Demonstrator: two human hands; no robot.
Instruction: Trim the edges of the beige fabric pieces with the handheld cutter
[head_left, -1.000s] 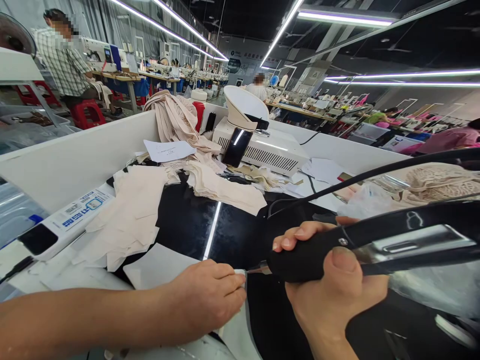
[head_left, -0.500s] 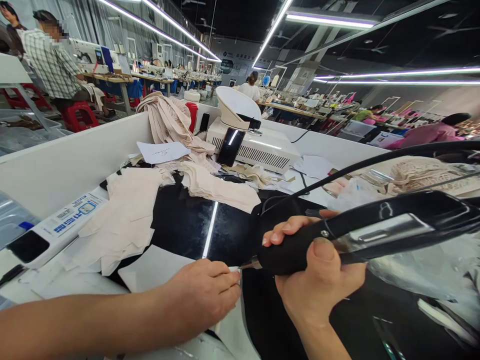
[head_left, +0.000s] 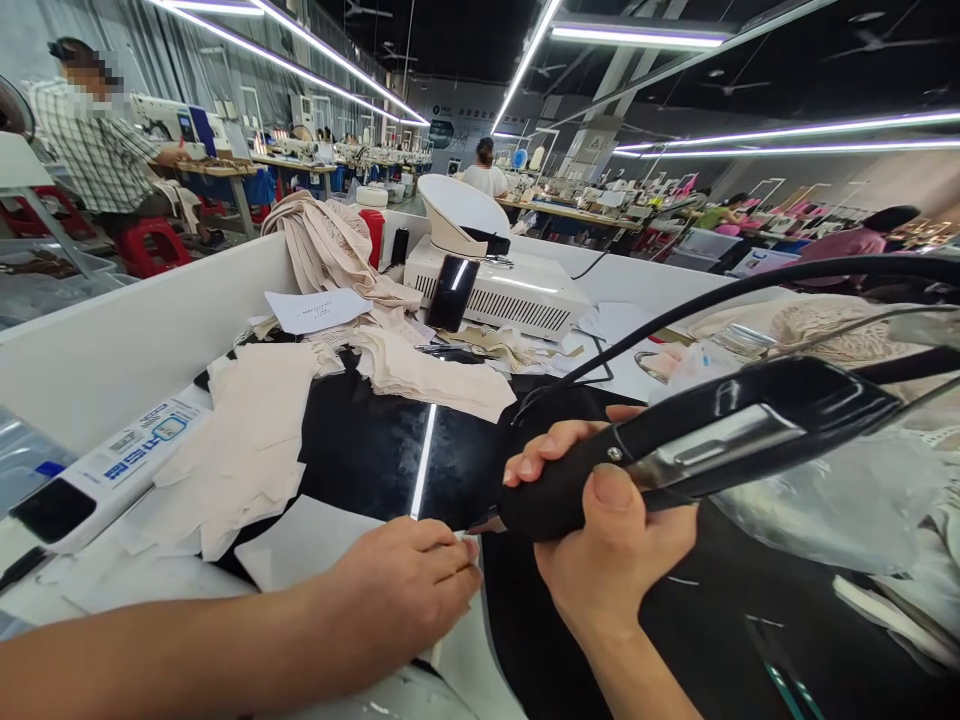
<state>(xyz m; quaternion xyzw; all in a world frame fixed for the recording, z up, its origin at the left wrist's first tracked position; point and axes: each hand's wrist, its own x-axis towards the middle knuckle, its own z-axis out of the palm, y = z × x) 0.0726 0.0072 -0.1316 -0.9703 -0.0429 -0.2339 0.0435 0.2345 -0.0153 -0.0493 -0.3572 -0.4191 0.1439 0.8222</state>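
My right hand (head_left: 607, 545) is wrapped round the black handle of a corded hand tool (head_left: 675, 450), whose small metal tip points left toward my left fingertips. My left hand (head_left: 405, 590) rests knuckles-up on the glossy black worktop (head_left: 375, 450), its fingers pressed together on a white fabric piece (head_left: 461, 650) at the tip. The tool's black cable (head_left: 750, 300) arcs off to the right.
Beige cut fabric pieces (head_left: 247, 440) lie in stacks at left and centre. A white machine (head_left: 502, 285) stands at the back with a lace pile (head_left: 330, 245) beside it. A white device (head_left: 105, 470) lies at left. Plastic-bagged lace (head_left: 825, 340) lies at right. Other people work at distant tables.
The view has shifted slightly; my right hand and the tool have drifted a little left and up. My left hand stays pressed at the same spot by the tip.
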